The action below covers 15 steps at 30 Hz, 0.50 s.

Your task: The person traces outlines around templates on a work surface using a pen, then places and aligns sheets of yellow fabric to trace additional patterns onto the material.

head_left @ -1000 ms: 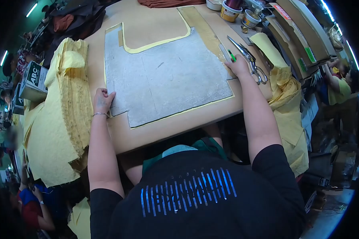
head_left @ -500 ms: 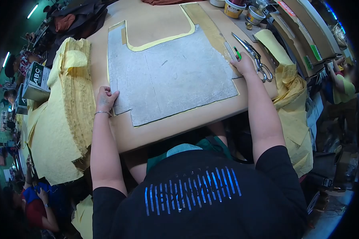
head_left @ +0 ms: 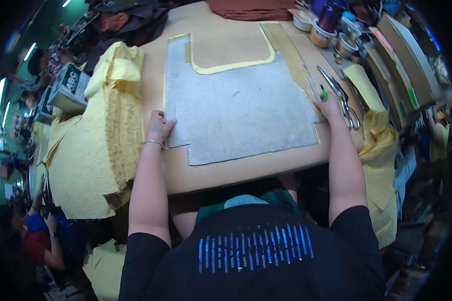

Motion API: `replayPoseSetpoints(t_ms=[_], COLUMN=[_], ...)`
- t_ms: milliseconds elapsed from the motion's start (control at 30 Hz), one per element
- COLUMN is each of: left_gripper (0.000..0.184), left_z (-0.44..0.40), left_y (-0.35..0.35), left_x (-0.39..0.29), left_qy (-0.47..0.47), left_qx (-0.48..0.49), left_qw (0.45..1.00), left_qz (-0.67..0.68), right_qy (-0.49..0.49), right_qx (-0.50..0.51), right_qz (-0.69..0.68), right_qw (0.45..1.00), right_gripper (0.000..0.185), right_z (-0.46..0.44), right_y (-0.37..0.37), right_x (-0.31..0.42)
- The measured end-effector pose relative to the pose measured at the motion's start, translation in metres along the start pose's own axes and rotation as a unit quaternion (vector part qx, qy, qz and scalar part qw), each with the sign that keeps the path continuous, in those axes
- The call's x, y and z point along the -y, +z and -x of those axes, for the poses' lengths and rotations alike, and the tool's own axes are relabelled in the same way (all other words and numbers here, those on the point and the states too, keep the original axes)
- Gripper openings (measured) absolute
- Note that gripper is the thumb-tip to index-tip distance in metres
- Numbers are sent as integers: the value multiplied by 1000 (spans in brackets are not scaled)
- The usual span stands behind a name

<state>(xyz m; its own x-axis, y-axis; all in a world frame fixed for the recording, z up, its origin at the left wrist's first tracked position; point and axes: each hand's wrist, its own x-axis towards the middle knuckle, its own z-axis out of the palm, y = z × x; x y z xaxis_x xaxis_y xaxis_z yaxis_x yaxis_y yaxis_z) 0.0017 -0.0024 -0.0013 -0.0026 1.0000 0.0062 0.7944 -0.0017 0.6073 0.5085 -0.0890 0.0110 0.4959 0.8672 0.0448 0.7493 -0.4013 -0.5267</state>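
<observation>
Grey and stiff-looking, the flat template point(head_left: 241, 108) with a deep U-shaped notch toward 12 o'clock lies over yellow fabric point(head_left: 234, 66) on the tan tabletop point(head_left: 246, 174), its margin showing along the notch. Of the two hands, the left hand point(head_left: 158, 127) touches the template's edge at 8 o'clock, fingers curled and thumb extended, though whether it pinches cannot be told, while the right hand point(head_left: 328, 106) at 3 o'clock holds a green pen point(head_left: 324, 92). Metal scissors point(head_left: 340, 95) lie just beyond it, and a yellow fabric stack point(head_left: 116, 108) sits at 9 o'clock.
</observation>
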Motion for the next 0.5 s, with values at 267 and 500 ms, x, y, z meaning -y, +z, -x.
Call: replayPoseSetpoints(t_ms=[267, 500], left_gripper=[31, 19], left_z=[1, 6], left_y=[-6, -5], left_x=[-3, -7], left_qy=[-48, -9], left_qx=[-34, -75], left_qw=[998, 997], left_qz=[17, -31], right_qy=[-2, 4], right_qx=[-14, -8], right_qz=[-40, -31], right_qw=[999, 999], right_gripper=[37, 36], right_z=[0, 3], right_y=[4, -1], right_x=[-4, 0])
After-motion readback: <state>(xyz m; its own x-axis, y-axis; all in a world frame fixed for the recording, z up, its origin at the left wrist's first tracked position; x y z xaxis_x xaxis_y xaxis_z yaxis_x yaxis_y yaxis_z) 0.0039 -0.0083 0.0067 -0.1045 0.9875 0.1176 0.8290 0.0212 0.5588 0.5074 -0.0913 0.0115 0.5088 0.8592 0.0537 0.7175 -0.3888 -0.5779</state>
